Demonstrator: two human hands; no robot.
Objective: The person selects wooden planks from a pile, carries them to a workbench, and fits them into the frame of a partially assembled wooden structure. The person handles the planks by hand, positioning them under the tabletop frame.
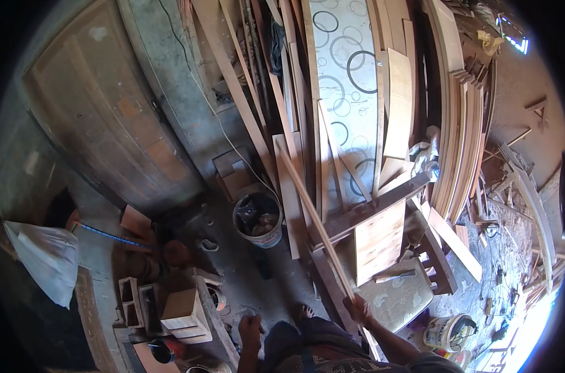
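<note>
A long, thin wooden strip [316, 224] slants from the stacked boards at the back down toward my body. My right hand [357, 309] is closed around its lower part, beside a cushioned seat [391, 295]. My left hand [250, 326] is a closed fist, held in front of me above the floor, left of my legs. Whatever it may hold is hidden by the fingers. Just right of the strip, a pale wooden panel [380, 242] leans upright against a dark wooden frame [382, 205]. A chisel-like tool [395, 276] lies on the seat.
A bucket [257, 221] of scraps stands ahead of me. At the left are a wooden box [187, 316] and a white sack [46, 258]. Another bucket [447, 334] sits at the right. Tall boards and a circle-patterned panel [344, 87] lean at the back.
</note>
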